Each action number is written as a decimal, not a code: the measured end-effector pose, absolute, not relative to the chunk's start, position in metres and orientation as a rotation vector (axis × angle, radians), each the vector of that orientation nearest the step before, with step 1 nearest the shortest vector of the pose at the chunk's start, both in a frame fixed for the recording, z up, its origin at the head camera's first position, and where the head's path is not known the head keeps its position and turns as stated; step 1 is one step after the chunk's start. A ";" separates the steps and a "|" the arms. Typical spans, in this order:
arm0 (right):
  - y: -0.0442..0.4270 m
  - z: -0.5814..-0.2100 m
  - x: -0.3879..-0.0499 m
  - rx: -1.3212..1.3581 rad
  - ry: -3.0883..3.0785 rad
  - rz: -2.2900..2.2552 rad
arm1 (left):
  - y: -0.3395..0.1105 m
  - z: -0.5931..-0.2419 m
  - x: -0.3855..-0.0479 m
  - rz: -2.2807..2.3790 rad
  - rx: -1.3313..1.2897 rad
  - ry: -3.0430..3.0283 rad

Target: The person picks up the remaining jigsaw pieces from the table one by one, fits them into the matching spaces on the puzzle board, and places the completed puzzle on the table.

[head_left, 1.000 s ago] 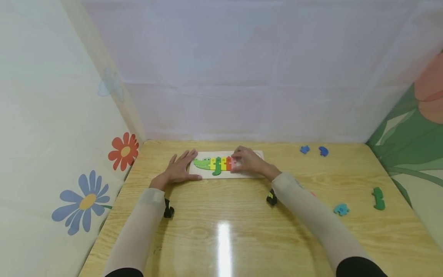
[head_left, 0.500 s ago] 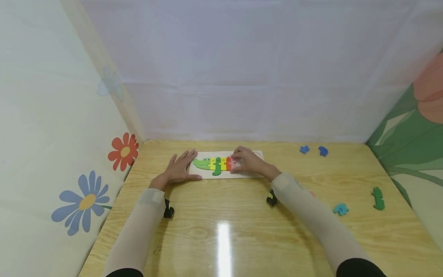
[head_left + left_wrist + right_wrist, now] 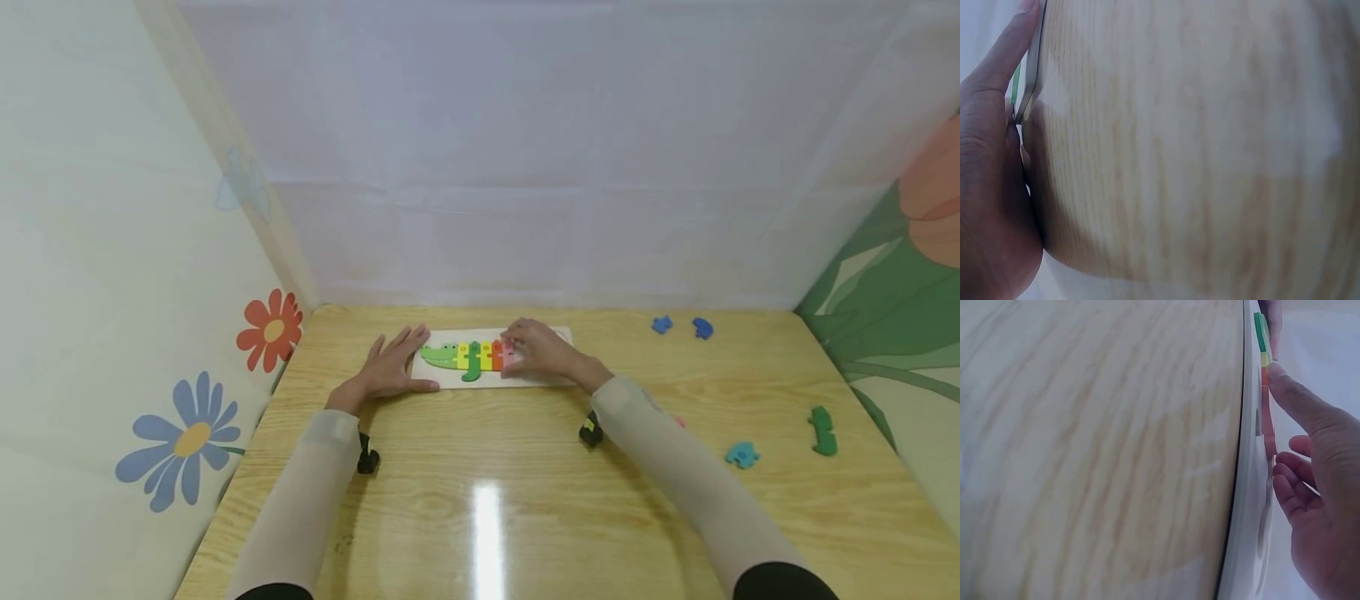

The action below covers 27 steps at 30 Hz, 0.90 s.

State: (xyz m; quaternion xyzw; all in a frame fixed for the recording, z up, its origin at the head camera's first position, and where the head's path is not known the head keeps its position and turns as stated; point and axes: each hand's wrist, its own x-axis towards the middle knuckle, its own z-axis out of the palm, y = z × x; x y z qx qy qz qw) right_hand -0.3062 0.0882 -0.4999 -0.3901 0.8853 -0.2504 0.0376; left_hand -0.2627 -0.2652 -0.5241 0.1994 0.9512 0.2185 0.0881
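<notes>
A white puzzle board point(image 3: 487, 380) lies near the back of the table with a crocodile made of coloured pieces in it. From the left come a green head point(image 3: 440, 356), yellow, green, yellow and orange-red pieces. My left hand point(image 3: 388, 367) rests with spread fingers on the board's left end, thumb along the front edge. My right hand point(image 3: 547, 350) holds a pink puzzle piece point(image 3: 508, 353) beside the orange-red one. In the right wrist view, thumb and curled fingers are at opposite ends of the pink-red piece point(image 3: 1268, 425); the board's empty recess runs below it.
Two blue pieces point(image 3: 662, 325) lie at the back right. A light-blue piece point(image 3: 742, 455) and a green piece point(image 3: 822, 431) lie farther forward on the right. Part of a pink piece point(image 3: 679, 422) shows behind the right sleeve. White cloth point(image 3: 450, 242) stands behind the table.
</notes>
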 end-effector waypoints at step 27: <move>0.114 -0.481 -0.291 -1.149 2.714 -0.753 | -0.262 -0.519 -0.260 0.622 0.567 2.833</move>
